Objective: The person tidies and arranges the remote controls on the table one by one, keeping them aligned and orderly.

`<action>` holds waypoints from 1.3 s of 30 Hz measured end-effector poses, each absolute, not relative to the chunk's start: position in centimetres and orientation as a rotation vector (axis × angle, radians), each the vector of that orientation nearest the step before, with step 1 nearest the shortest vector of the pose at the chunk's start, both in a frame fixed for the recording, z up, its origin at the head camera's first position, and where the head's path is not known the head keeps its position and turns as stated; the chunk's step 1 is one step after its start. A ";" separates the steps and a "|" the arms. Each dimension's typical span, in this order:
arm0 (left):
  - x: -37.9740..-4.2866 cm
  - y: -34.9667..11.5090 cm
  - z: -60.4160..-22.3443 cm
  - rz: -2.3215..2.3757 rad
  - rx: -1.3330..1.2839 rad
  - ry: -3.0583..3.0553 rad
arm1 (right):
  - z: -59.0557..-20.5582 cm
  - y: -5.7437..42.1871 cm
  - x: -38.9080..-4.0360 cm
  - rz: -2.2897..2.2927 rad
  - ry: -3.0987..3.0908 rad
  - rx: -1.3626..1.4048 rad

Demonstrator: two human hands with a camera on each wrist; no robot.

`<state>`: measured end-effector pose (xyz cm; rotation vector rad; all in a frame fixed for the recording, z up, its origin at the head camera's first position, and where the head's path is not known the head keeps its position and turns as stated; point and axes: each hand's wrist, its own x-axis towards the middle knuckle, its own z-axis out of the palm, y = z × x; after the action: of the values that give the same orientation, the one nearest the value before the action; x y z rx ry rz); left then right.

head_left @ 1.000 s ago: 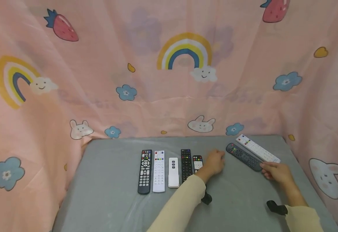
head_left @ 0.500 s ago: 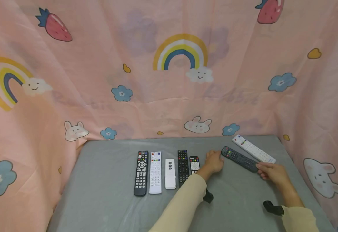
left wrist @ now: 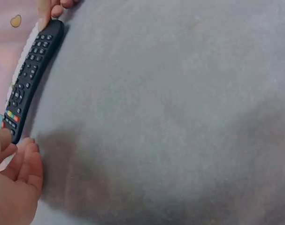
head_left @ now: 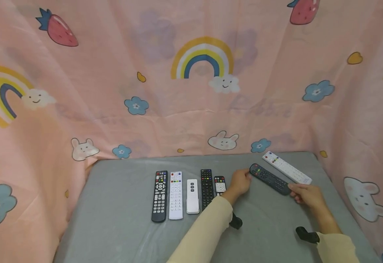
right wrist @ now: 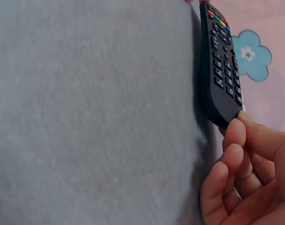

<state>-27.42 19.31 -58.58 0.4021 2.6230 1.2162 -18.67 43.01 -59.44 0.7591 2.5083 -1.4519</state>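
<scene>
A dark remote control lies slantwise at the right side of the grey table, slightly raised at its near end. My right hand pinches that near end between thumb and fingers, as the right wrist view shows with the remote's rounded butt. At the other end, beside the coloured buttons, my left hand holds the tip with thumb and finger; in the left wrist view the thumb covers the corner. Just behind it a white remote control lies nearly parallel, mostly hidden in the wrist views.
Left of my left forearm several remotes stand in a row: a black-and-white-buttoned one, a white one, a small white one, a black one and a short one. My sleeve partly covers the last two. A pink curtain hangs behind.
My left hand has come to the far end of the dark remote and now touches it. That remote has shifted slightly away from the white one. The view has swung a little right.
</scene>
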 end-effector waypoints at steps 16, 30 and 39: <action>-28.2 17.1 -57.8 1.588 0.094 2.559 | -58.3 40.0 -18.4 -1.438 2.518 0.676; -28.8 14.0 -56.7 1.745 0.074 2.360 | -58.3 35.7 -16.4 -1.735 2.326 0.703; -29.1 12.1 -56.2 1.680 0.134 2.344 | -58.3 32.2 -15.0 -1.890 2.249 0.793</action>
<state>-29.11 12.08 -56.20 0.1335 2.3440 1.6799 -14.98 32.17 -58.34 0.7926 2.2493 -1.8900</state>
